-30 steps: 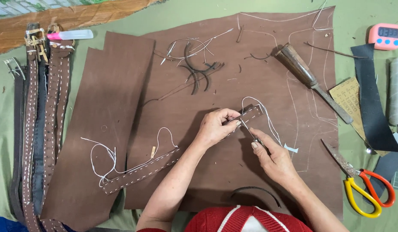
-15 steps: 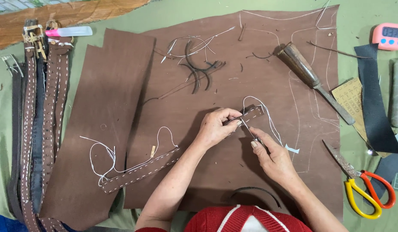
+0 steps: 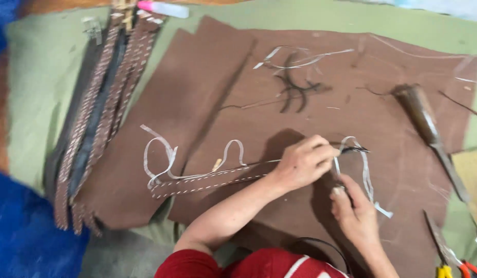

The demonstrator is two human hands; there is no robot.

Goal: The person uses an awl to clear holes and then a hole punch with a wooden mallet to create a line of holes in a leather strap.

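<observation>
While the view is motion-blurred, the left hand (image 3: 303, 166) is seen closed in a pinch on one end of a brown stitched strap (image 3: 207, 183), which lies across a large brown leather sheet (image 3: 310, 103) on the green surface (image 3: 43, 82). The right hand (image 3: 358, 215) sits just beside and below the left, fingers curled around a small tool whose kind cannot be told; the two hands are near each other but not touching. White thread (image 3: 161, 154) loops from the strap's far end and again beside the hands, where a second loop (image 3: 363, 170) hangs between them. The strap runs from the left hand leftward, its pale stitch lines visible along both edges. At the left of the surface, a bundle of long stitched belts (image 3: 99, 108) lies side by side, with metal buckles at the top end. A pink-and-white tube (image 3: 164, 8) rests at the top edge, just above the sheet; no marking on it can be read. A dark curved scrap (image 3: 295, 90) and white thread offcuts lie near the sheet's upper middle. A wood-handled knife (image 3: 424, 123) lies on the right part of the sheet, well apart from the hands. Scissors with red and yellow handles (image 3: 449, 262) show at the lower right corner. A red sleeve (image 3: 238, 265) fills the bottom edge, and blue cloth (image 3: 22, 231) lies at lower left.
</observation>
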